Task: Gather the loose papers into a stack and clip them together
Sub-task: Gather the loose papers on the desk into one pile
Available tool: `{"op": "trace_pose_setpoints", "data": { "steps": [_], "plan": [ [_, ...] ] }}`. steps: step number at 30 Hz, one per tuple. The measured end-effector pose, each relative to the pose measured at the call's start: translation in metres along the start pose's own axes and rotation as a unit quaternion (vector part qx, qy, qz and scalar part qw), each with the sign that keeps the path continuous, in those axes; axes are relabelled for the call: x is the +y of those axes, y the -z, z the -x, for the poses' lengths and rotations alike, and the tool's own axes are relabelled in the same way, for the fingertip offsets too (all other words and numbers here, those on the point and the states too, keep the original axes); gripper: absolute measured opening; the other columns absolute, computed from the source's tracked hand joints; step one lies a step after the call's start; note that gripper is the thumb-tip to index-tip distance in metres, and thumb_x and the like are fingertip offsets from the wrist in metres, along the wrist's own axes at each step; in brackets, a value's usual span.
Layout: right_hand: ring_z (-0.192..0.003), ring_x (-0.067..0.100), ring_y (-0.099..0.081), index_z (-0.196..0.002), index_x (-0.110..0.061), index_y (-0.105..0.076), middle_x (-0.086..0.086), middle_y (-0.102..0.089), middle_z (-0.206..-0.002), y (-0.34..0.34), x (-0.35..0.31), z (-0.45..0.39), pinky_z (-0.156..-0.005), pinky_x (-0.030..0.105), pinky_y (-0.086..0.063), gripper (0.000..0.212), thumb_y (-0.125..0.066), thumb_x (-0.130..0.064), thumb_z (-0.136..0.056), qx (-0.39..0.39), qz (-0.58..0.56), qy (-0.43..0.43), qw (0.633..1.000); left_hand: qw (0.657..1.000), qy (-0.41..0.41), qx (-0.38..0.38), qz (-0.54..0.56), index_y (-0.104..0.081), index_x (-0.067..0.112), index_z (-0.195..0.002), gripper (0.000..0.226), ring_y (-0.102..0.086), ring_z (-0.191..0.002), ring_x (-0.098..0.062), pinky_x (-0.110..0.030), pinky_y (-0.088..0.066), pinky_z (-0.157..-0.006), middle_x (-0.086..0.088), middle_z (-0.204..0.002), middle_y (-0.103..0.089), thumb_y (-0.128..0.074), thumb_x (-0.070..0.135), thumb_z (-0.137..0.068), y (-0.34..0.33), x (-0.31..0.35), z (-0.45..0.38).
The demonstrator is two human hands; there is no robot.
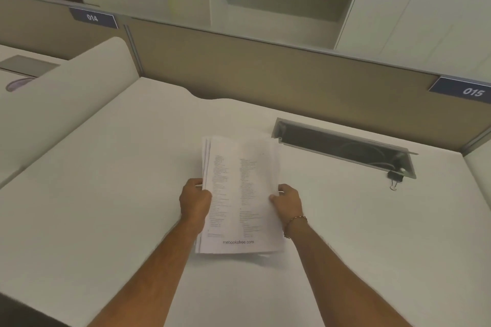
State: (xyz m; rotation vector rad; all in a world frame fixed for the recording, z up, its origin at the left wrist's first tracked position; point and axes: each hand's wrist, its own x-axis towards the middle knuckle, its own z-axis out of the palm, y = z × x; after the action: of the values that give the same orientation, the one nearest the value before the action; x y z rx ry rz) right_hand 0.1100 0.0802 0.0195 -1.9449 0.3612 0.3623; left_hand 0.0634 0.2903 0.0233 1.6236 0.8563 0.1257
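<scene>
Head view, papers: stack of printed papers (240, 194) at the centre of the frame, held over the white desk (106, 194); whether its near edge touches the desk cannot be told. Sheet edges fan out unevenly along the left side and the far end.
Head view, left hand: left hand (195, 200) grips the stack's left edge, fingers curled round it.
Head view, right hand: right hand (287, 202) grips the right edge, thumb on the top sheet, other fingers tucked under. A bracelet (293, 224) sits on that wrist.
Head view, clip: black binder clip (394, 178) lies on the desk at the right of the frame, well apart from the papers, just beside the near right corner of the open cable tray (345, 147).
Step in hand: likely squaring the stack. To do it well, loosen both grips slightly, tap one edge on the desk until the fanned sheets fall flush, then keep one hand clamped on the stack while the other reaches right for the clip.
Count: one stack, number of sheets too many to tell; one binder clip; two hands; one cable tray; two numbered signs, 014 (93, 18) at upper left and 015 (473, 91) at right.
</scene>
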Motion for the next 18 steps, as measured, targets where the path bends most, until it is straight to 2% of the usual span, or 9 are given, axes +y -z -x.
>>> {"op": "trace_pose_setpoints", "data": {
  "steps": [2, 4, 6, 8, 11, 13, 16, 18],
  "plan": [
    [-0.097, 0.035, -0.068, -0.101, -0.005, -0.069, 0.013, -0.073, -0.102, -0.006, -0.005, -0.003, -0.088, 0.043, -0.058, 0.022, -0.058, -0.002, -0.081, 0.017, 0.015, -0.001, 1.0, 1.0, -0.01, -0.01, -0.022, -0.062, 0.009, -0.12, 0.037, -0.07, -0.094, -0.027, -0.036, -0.06, -0.079, -0.009, -0.107, -0.071, -0.056, -0.004, -0.086, -0.001, -0.001, -0.005],
    [-0.093, 0.031, -0.064, -0.105, 0.0, -0.065, 0.011, -0.069, -0.101, -0.011, -0.009, -0.003, -0.084, 0.035, -0.054, 0.022, -0.056, -0.001, -0.085, 0.026, 0.013, -0.004, 1.0, 0.999, -0.016, -0.019, -0.036, -0.062, 0.011, -0.121, 0.038, -0.07, -0.094, -0.027, -0.04, -0.061, -0.082, -0.008, -0.107, -0.072, -0.054, -0.003, -0.086, -0.002, -0.004, -0.011],
    [-0.091, 0.024, -0.056, -0.112, 0.002, -0.062, 0.008, -0.06, -0.1, -0.017, -0.009, -0.007, -0.08, 0.026, -0.043, 0.024, -0.055, -0.001, -0.089, 0.034, 0.019, -0.014, 0.999, 0.999, -0.021, -0.019, -0.045, -0.062, 0.012, -0.12, 0.038, -0.071, -0.093, -0.027, -0.04, -0.062, -0.082, -0.007, -0.106, -0.073, -0.054, -0.003, -0.087, -0.004, -0.005, -0.02],
    [-0.096, 0.021, -0.053, -0.121, 0.001, -0.061, 0.009, -0.061, -0.109, -0.023, -0.009, -0.01, -0.082, 0.023, -0.039, 0.03, -0.055, -0.003, -0.091, 0.047, 0.02, -0.018, 0.999, 0.998, -0.026, -0.022, -0.053, -0.063, 0.013, -0.119, 0.036, -0.071, -0.092, -0.025, -0.038, -0.061, -0.081, -0.006, -0.105, -0.073, -0.056, -0.003, -0.087, -0.005, -0.005, -0.028],
    [-0.113, 0.026, -0.058, -0.13, -0.001, -0.058, 0.013, -0.062, -0.128, -0.031, -0.011, -0.014, -0.09, 0.023, -0.041, 0.038, -0.056, -0.004, -0.092, 0.069, 0.014, -0.018, 0.997, 0.997, -0.031, -0.029, -0.058, -0.063, 0.015, -0.118, 0.035, -0.071, -0.09, -0.023, -0.034, -0.06, -0.077, -0.004, -0.102, -0.073, -0.057, -0.001, -0.088, -0.005, -0.003, -0.037],
    [-0.122, 0.028, -0.057, -0.133, -0.001, -0.057, 0.013, -0.061, -0.132, -0.035, -0.014, -0.016, -0.094, 0.024, -0.041, 0.041, -0.056, -0.004, -0.092, 0.076, 0.009, -0.018, 0.997, 0.997, -0.036, -0.032, -0.058, -0.064, 0.015, -0.117, 0.034, -0.07, -0.09, -0.024, -0.032, -0.058, -0.075, -0.004, -0.101, -0.073, -0.057, -0.001, -0.088, -0.005, -0.001, -0.042],
    [-0.119, 0.028, -0.059, -0.133, -0.002, -0.057, 0.014, -0.062, -0.132, -0.04, -0.021, -0.02, -0.095, 0.026, -0.044, 0.041, -0.055, -0.004, -0.092, 0.086, 0.018, -0.012, 0.996, 0.996, -0.042, -0.039, -0.063, -0.064, 0.016, -0.117, 0.034, -0.07, -0.09, -0.023, -0.031, -0.057, -0.073, -0.001, -0.099, -0.072, -0.056, -0.001, -0.089, -0.004, 0.001, -0.05],
    [-0.107, 0.026, -0.06, -0.132, -0.002, -0.057, 0.014, -0.063, -0.128, -0.042, -0.026, -0.022, -0.089, 0.024, -0.044, 0.038, -0.053, -0.003, -0.094, 0.09, 0.024, -0.008, 0.996, 0.995, -0.048, -0.042, -0.072, -0.065, 0.016, -0.116, 0.034, -0.07, -0.09, -0.022, -0.027, -0.055, -0.07, 0.001, -0.097, -0.071, -0.054, -0.002, -0.089, -0.004, 0.001, -0.056]
  ]
}}
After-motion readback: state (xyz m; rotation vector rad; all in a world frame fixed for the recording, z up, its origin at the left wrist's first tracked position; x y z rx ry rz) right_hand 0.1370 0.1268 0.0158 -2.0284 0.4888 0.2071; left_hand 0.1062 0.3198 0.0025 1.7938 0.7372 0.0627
